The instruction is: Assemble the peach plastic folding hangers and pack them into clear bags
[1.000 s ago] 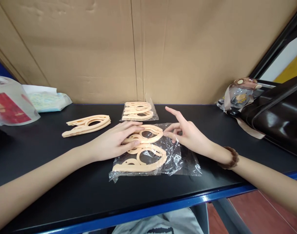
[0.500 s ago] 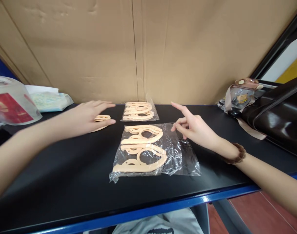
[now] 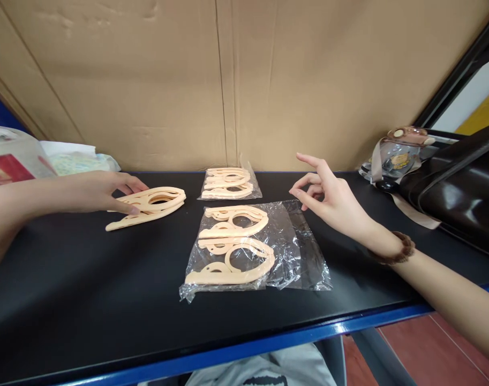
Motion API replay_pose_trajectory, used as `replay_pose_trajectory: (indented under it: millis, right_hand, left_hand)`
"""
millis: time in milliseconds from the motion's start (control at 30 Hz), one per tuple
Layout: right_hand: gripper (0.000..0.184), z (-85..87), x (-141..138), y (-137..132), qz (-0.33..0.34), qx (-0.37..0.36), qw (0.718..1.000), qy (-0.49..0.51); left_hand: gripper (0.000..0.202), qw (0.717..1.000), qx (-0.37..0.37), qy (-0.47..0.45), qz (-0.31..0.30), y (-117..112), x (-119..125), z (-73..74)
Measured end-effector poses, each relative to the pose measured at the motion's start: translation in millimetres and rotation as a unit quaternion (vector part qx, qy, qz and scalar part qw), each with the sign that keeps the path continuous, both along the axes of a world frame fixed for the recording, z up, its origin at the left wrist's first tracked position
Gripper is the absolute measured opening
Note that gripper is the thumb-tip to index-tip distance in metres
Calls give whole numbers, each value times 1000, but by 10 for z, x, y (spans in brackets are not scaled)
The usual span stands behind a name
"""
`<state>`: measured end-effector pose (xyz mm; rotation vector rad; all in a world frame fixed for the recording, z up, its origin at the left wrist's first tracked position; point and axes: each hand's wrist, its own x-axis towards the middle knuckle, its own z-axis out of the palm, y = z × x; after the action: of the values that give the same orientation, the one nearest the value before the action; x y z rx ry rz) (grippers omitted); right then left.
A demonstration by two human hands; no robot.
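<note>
My left hand is at the loose stack of beige folding hangers on the left, thumb on the near side and fingers on the far side. The palm hides the stack's left end. In the middle lies a clear plastic bag with several folded hangers inside. Behind it a smaller clear bag also holds folded hangers. My right hand hovers off the larger bag's far right corner, holding nothing; its index finger is stretched out and the others are loosely bent.
The black tabletop has a blue front edge. A cardboard wall stands behind. At left are a translucent container and a soft packet; at right, a clear bottle with strap and a dark bag.
My left hand has moved left and down onto the loose hangers, uncovering their right end. My right hand has shifted slightly right, away from the large bag. Both bags have stayed put.
</note>
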<state>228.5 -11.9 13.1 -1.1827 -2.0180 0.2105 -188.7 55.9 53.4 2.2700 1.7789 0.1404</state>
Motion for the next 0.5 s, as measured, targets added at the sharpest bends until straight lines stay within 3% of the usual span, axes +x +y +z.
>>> replay_pose_trajectory:
  millis: [267,500]
  right_hand:
    - [60,-18,2,7,5,-2,1000,-12]
    - [59,-11,-9,-5,9,-11,1000,-15]
  left_hand:
    - [78,997,-58,55,22,-7,87,-14]
    - [51,998,32,46,-8,-110,166,-34]
